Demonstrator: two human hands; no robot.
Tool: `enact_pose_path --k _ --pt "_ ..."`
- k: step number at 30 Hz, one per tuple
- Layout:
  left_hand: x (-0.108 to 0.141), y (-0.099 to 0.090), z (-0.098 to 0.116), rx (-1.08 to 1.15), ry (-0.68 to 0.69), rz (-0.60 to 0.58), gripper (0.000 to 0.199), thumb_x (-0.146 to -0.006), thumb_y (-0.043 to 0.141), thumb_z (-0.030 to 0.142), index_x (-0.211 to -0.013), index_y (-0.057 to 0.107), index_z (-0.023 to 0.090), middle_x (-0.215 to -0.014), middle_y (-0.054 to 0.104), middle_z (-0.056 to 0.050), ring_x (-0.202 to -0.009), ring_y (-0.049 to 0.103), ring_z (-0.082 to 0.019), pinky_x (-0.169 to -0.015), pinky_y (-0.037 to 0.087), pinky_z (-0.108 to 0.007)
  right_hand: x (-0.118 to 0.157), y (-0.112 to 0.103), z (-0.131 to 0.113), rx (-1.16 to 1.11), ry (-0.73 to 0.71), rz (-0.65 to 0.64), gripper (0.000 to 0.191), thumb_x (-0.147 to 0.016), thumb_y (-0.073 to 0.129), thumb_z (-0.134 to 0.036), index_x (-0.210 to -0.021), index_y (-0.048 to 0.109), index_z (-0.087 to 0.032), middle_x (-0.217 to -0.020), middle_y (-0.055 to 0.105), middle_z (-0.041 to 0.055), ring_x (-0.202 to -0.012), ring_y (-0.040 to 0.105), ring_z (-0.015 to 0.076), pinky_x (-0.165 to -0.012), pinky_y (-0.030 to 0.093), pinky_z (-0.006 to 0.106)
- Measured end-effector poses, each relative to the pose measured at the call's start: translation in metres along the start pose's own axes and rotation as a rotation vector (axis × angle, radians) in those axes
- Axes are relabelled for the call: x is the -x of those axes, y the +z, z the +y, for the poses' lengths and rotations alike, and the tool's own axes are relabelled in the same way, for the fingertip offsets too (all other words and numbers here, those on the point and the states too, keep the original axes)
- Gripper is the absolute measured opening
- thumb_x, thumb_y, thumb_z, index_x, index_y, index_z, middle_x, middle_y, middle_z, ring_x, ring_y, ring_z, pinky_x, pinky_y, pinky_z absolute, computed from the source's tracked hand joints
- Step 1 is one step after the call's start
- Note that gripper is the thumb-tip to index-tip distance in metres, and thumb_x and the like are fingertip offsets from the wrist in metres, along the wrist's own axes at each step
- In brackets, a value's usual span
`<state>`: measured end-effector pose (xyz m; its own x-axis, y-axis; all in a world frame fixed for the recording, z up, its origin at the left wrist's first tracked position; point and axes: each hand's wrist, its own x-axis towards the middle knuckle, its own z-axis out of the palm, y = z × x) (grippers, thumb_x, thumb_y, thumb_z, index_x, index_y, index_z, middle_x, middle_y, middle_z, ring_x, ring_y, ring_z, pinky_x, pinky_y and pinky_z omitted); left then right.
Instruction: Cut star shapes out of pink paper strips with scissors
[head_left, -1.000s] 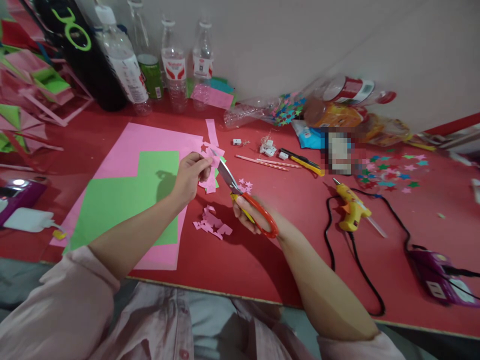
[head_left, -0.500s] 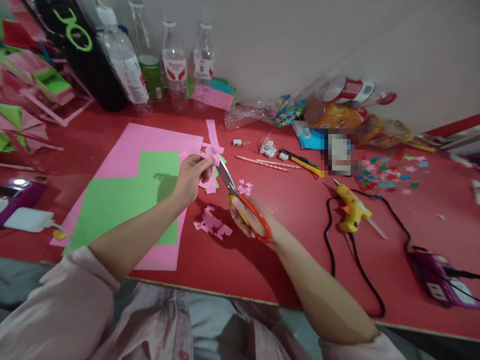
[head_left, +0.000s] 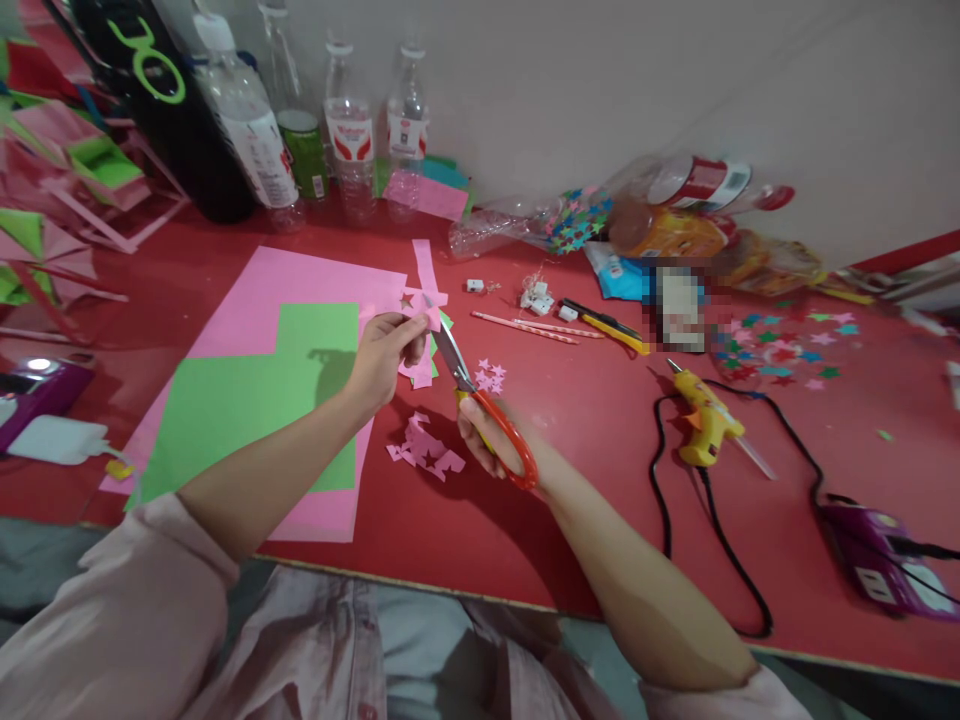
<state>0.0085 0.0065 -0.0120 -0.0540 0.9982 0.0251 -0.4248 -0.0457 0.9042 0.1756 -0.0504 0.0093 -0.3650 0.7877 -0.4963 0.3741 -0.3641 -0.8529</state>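
Observation:
Between thumb and fingers, my left hand (head_left: 388,350) pinches a small piece of pink paper (head_left: 433,315). My right hand (head_left: 481,436) is wrapped round the handles of orange and yellow scissors (head_left: 511,432), whose blades point up and left to the pink piece. Small pink stars (head_left: 490,377) lie just right of the blades. Pink paper scraps (head_left: 427,447) rest below my left hand. Under and left of my left forearm are a green sheet (head_left: 225,400) and a larger pink sheet (head_left: 300,270).
Clear bottles (head_left: 350,140) and a black flask (head_left: 169,120) stand along the wall. To the right lie a yellow glue gun (head_left: 705,415) with a black cord, a cutter (head_left: 615,333), coloured stars (head_left: 780,350) and a purple power strip (head_left: 870,560).
The scissor handles have shifted slightly to the left and closer together with my right hand. My left hand has barely moved.

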Motion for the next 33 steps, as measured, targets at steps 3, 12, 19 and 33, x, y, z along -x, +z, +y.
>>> enact_pose_path --k 3,12,19,33 --pt "0.0 0.0 -0.001 -0.008 -0.004 -0.001 0.028 -0.074 0.062 0.026 -0.05 0.052 0.016 -0.04 0.046 0.004 -0.038 0.038 -0.003 -0.039 0.026 -0.019 0.0 0.0 0.001 0.005 -0.01 0.004 0.048 -0.084 0.045 -0.065 -0.065 0.044 -0.02 -0.033 0.042 -0.0072 -0.025 0.034 0.0055 -0.027 0.028 0.016" --pt "-0.001 0.0 0.001 -0.022 0.003 -0.01 0.026 -0.076 0.059 0.023 -0.052 0.053 0.017 -0.039 0.046 0.004 -0.037 0.038 -0.003 -0.039 0.026 -0.018 -0.002 -0.005 0.0 0.044 0.014 -0.002 0.048 -0.083 0.045 -0.066 -0.065 0.045 -0.021 -0.032 0.041 -0.0083 -0.023 0.033 0.0054 -0.026 0.028 0.016" --pt "-0.003 -0.001 0.004 0.001 0.003 0.042 0.026 -0.073 0.059 0.019 -0.054 0.041 0.019 -0.038 0.045 0.007 -0.036 0.037 -0.004 -0.038 0.024 -0.018 -0.005 -0.016 0.0 0.057 0.033 -0.004 0.048 -0.082 0.048 -0.065 -0.064 0.044 -0.021 -0.031 0.042 -0.0082 -0.021 0.033 0.0048 -0.025 0.028 0.015" --pt "-0.002 -0.002 0.001 -0.049 0.002 -0.062 0.014 -0.076 0.059 0.024 -0.065 0.053 0.018 -0.054 0.056 0.003 -0.047 0.05 -0.006 -0.047 0.037 -0.02 -0.012 -0.014 0.003 0.074 0.084 0.018 0.046 -0.083 0.048 -0.063 -0.064 0.043 -0.021 -0.029 0.042 -0.0088 -0.019 0.033 0.0058 -0.023 0.028 0.017"
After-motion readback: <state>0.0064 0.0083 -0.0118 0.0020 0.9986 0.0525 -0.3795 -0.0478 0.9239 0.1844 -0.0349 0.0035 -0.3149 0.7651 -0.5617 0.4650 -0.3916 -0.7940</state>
